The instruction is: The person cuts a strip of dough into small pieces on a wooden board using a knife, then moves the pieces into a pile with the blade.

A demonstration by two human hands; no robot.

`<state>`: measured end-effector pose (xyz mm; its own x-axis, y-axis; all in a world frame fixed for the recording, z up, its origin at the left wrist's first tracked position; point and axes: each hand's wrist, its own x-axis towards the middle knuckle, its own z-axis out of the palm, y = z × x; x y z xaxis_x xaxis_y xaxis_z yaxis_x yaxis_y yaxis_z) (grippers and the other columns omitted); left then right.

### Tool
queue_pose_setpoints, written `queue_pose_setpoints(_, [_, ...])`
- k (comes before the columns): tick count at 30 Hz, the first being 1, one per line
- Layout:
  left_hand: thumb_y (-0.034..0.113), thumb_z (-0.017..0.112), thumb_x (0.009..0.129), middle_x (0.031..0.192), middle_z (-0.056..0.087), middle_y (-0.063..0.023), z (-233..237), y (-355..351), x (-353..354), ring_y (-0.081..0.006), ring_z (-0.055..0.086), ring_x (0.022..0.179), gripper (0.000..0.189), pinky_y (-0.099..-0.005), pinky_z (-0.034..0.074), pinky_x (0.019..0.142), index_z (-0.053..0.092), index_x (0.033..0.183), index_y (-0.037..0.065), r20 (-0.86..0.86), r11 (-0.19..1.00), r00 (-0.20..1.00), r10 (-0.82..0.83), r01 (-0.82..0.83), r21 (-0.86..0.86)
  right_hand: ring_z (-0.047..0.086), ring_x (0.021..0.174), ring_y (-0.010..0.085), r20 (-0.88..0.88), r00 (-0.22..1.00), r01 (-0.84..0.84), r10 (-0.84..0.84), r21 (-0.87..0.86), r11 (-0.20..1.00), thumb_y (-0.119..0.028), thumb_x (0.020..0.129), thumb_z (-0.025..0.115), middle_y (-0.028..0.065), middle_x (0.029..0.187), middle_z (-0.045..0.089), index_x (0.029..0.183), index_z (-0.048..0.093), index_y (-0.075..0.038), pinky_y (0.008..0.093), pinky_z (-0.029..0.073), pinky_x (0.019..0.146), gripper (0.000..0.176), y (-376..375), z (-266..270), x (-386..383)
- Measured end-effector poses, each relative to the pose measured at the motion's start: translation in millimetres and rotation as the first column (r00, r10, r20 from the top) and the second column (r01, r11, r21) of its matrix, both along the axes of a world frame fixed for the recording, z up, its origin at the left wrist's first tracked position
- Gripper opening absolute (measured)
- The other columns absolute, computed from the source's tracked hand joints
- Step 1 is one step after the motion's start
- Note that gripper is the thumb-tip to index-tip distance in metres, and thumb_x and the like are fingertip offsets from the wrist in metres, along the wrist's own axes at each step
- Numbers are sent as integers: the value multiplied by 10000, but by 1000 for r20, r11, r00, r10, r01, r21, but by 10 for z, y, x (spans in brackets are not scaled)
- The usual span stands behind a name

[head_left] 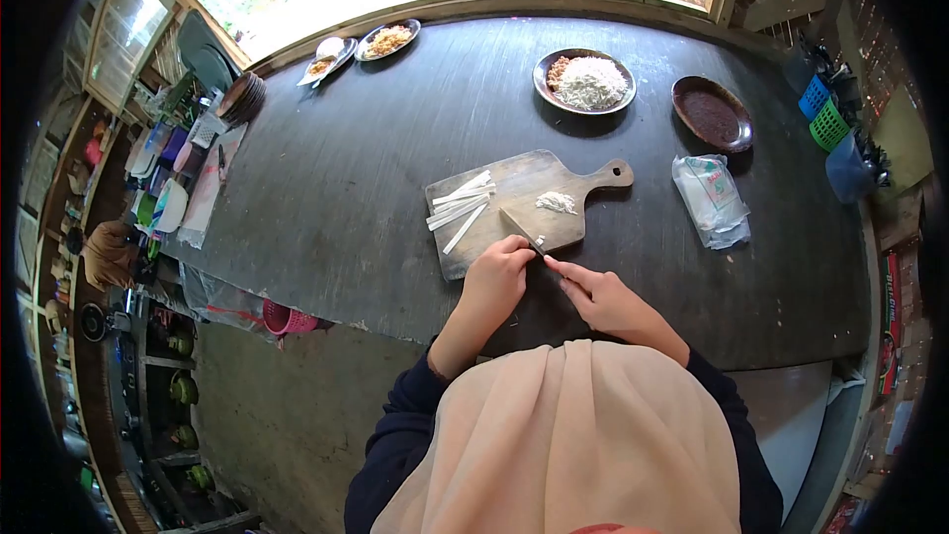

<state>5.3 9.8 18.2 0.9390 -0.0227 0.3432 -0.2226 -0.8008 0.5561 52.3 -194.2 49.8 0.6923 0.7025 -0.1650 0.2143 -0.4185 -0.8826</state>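
Observation:
A knife (pixel 518 225) slants over the lower part of a wooden cutting board (pixel 534 173), its tip pointing up and left. My left hand (pixel 499 277) is closed, its fingers curled against the knife near the middle. At the knife's lower end, the fingers of my right hand (pixel 608 299) are pinched at the dark handle. Long white strips (pixel 463 206) lie on the board's left side. Toward the board's handle sits a small heap of chopped white bits (pixel 557 202), and a few white crumbs are beside the knife.
A bowl of white pieces and brown bits (pixel 591 84) stands behind the board. To the right are a brown stone mortar (pixel 712 114) and a plastic packet (pixel 710 200). Two plates of food, one an oval plate (pixel 388 40), sit far left. Baskets (pixel 828 125) hang at right.

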Motion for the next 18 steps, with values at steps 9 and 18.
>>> queue_pose_setpoints(9, [-2,595,797,989,616,-87,-35,-74,-55,-283,618,948,182,-365,514,811,676,956,26,-14,993,999,34,-33,112,564,533,242,25,1000,16,-18,64,998,-159,969,527,222,739,617,1364,533,-139,331,487,612,395,14,-82,2])
queue_pose_setpoints(18, [28,605,807,992,610,-92,-37,-95,-65,-281,613,944,184,-356,513,810,671,977,4,36,993,999,37,-40,107,518,514,217,-6,999,35,-35,22,999,-164,970,529,234,702,593,1361,539,-140,335,487,616,392,-32,-33,-53])
